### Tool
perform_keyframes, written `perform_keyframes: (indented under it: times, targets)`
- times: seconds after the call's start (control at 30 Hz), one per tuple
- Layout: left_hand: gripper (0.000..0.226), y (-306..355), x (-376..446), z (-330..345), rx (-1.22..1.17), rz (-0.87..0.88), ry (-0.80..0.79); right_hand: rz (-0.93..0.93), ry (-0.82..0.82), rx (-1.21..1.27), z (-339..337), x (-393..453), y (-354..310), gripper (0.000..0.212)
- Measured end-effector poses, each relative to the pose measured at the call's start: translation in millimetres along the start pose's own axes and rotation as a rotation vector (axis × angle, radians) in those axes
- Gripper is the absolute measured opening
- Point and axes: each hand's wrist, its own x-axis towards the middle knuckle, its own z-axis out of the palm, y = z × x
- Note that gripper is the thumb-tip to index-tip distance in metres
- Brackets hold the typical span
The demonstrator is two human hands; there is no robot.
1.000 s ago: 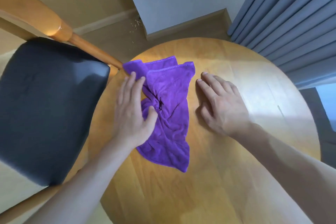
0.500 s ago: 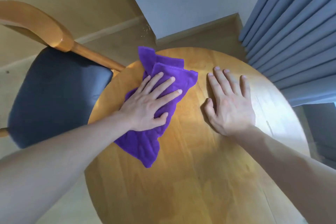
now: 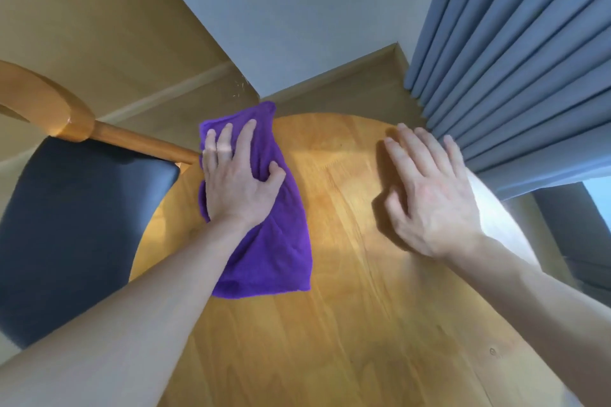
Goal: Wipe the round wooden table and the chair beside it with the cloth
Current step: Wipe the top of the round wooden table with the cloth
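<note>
Head view: the purple cloth (image 3: pixel 264 225) lies bunched lengthwise on the round wooden counter (image 3: pixel 347 324), its far end overhanging the rim near the chair (image 3: pixel 82 225). The left hand (image 3: pixel 238 185) presses it, grip flat. The right hand (image 3: pixel 429 195) rests spread on bare wood, by the curtain (image 3: pixel 512 76). The cloth has slid farther away since before.

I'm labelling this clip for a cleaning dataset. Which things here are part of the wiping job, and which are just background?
Part of the job: cloth, table, chair, left hand pressing the cloth, right hand flat on the table.

Background: curtain, wall, floor.
</note>
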Motion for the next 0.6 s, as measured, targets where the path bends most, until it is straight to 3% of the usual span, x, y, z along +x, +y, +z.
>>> perform_keyframes:
  times: [0.1,0.17,0.23,0.37,0.43,0.5,0.6]
  targets:
    - [0.076,41,-3,10,-0.126,-0.459,0.104,0.139,0.045,0.025,2,-1,7,0.071]
    - [0.078,79,-9,20,-0.172,-0.570,0.114,0.141,0.067,0.048,5,-1,3,0.071]
    - [0.077,103,-23,30,-0.097,-0.347,0.083,0.137,0.070,0.045,6,-1,4,0.071]
    - [0.078,84,-24,25,0.122,0.433,-0.043,0.112,0.044,0.063,4,-2,7,0.070]
    - [0.080,67,-13,19,0.171,0.742,-0.115,0.099,0.019,0.091,1,-3,6,0.070]
    - [0.081,61,-7,16,0.185,0.846,-0.150,0.096,-0.001,0.127,-2,-2,7,0.072]
    - [0.079,63,-12,20,0.094,0.706,-0.084,0.150,-0.028,0.068,-7,-7,18,0.072]
